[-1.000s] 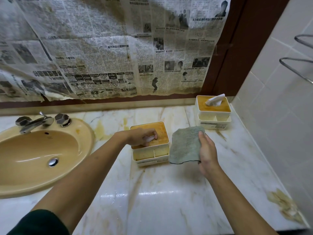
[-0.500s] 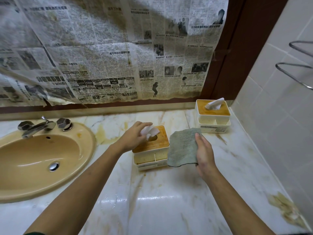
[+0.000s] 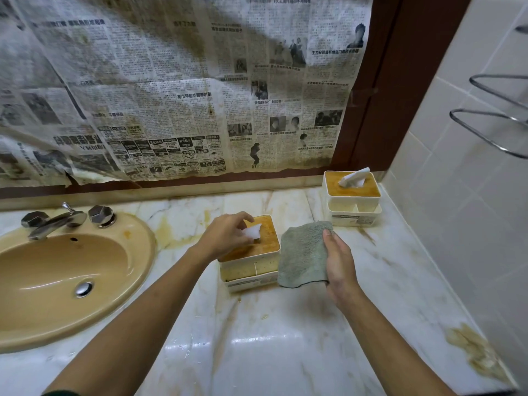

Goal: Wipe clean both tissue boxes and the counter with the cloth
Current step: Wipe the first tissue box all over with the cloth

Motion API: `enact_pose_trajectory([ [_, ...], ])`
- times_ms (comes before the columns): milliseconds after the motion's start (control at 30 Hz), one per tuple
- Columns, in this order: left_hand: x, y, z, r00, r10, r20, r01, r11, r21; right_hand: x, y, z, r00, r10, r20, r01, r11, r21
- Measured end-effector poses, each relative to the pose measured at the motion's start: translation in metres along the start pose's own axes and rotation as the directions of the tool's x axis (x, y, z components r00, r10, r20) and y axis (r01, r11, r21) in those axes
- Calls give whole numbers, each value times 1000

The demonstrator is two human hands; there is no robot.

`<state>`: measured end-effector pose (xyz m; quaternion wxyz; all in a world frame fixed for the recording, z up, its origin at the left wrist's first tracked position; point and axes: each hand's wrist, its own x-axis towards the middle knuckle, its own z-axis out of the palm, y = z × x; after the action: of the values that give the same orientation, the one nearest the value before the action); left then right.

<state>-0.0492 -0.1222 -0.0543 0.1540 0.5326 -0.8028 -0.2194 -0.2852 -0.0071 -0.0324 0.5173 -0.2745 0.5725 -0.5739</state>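
Observation:
A near tissue box, white with a stained orange-brown lid, stands mid-counter. My left hand is over its lid and pinches the white tissue sticking out of the slot. A grey-green cloth hangs beside the box's right side, gripped at its right edge by my right hand. The far tissue box, same kind, sits in the back right corner with a tissue poking up. The marble counter carries yellow-brown stains.
A beige sink with a chrome tap fills the left side. Stained newspaper covers the mirror behind. A tiled wall with a wire rack closes the right. A brown crusty patch lies at the counter's front right.
My left hand went from lying flat on the near box's lid to pinching its tissue and lifting it from the slot. The cloth in my right hand stays beside the box.

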Motion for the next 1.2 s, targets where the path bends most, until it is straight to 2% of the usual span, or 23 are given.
enact_pose_trajectory([
  [233,6,5,4,998,-30,58,30,1000,-5,1,-1,-3,1000,-3,-11,3,1000,9],
  [367,11,1,2,974,-83,212,99,993,-67,2,-1,-5,1000,6,-25,-6,1000,16],
  [433,13,1,3,971,-55,234,62,998,-22,2,0,-6,1000,11,-27,-11,1000,16],
  [700,22,-8,8,1000,10,-9,-10,999,33,4,0,-8,1000,18,-26,-18,1000,19],
  [933,15,-16,10,1000,24,19,-22,991,-129,5,0,-5,1000,18,-18,-18,1000,12],
  [1033,16,-12,7,999,47,7,-47,996,-70,7,0,-5,1000,19,-22,-19,1000,7],
  [1200,17,-9,4,999,-20,36,23,997,-73,7,1,-6,1000,22,-23,-22,1000,0],
])
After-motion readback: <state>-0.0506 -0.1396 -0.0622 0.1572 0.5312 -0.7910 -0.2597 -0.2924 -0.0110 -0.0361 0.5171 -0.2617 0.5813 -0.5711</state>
